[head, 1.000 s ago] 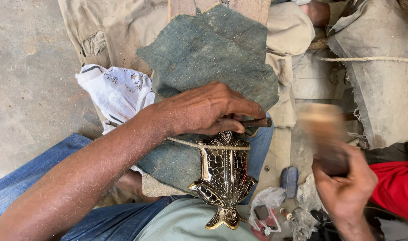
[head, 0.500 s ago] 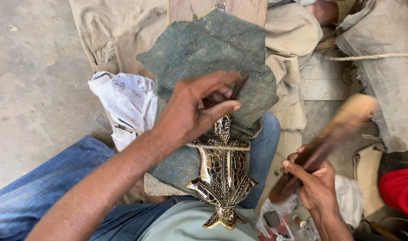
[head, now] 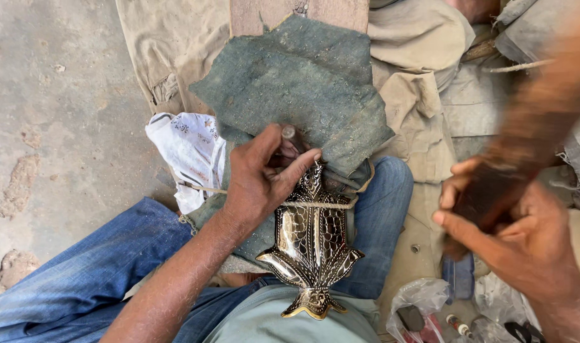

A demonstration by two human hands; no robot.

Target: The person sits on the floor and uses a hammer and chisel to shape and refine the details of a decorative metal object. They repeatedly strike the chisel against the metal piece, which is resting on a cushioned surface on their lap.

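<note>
Since the brass ornament [head: 312,244] reads as cast metal, I judge it stiff and fairly heavy for its size, with a polished, slick skin, so I'd take it by the flared wings or the narrow lower stem, not the smooth belly. Left to right: a white printed cloth [head: 189,151] lies on the concrete floor [head: 55,101]; the left hand [head: 261,181] is closed round a small punch tool [head: 292,141], its tip set near the ornament's top. The ornament lies on a grey-green pad [head: 290,82] across my blue jeans [head: 80,279], tied down by a string [head: 321,204] over its neck. It looks like a shield or fish shape, dark in the middle with an incised scale pattern, bright golden edges and a small foot at the bottom. The right hand [head: 512,244] grips a dark wooden mallet [head: 531,133], raised and motion-blurred, well apart from the piece. Plastic bags [head: 423,305] with small bits lie low right
</note>
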